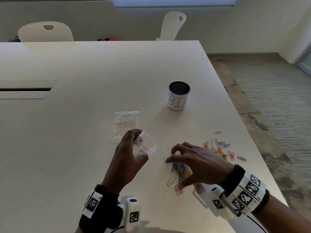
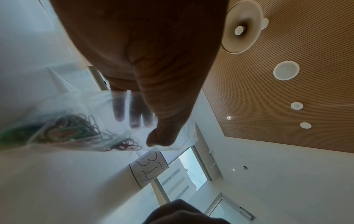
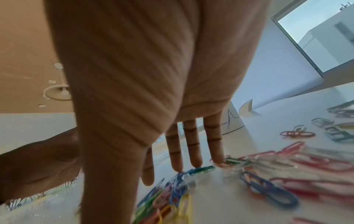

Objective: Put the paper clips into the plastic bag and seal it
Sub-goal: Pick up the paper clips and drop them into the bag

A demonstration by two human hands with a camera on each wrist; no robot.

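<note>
My left hand [image 1: 136,146] pinches a small clear zip bag [image 1: 148,145] with a red seal line, lifted off the table with its mouth gaping toward the right. In the left wrist view, thumb and fingers [image 2: 134,112] grip the bag [image 2: 76,106], and several coloured paper clips [image 2: 72,128] lie in its bottom. My right hand [image 1: 175,172] arches over a pile of coloured paper clips [image 1: 173,181], fingers spread. In the right wrist view its fingertips [image 3: 193,159] touch the clips [image 3: 172,197] without gripping any. More clips [image 1: 218,148] lie scattered to the right.
A second clear bag [image 1: 124,125] lies flat just beyond my left hand. A black mesh cup labelled "BIN" [image 1: 178,96] stands farther back. The table's right edge [image 1: 262,158] runs close to the scattered clips. White chairs [image 1: 45,31] stand behind the table.
</note>
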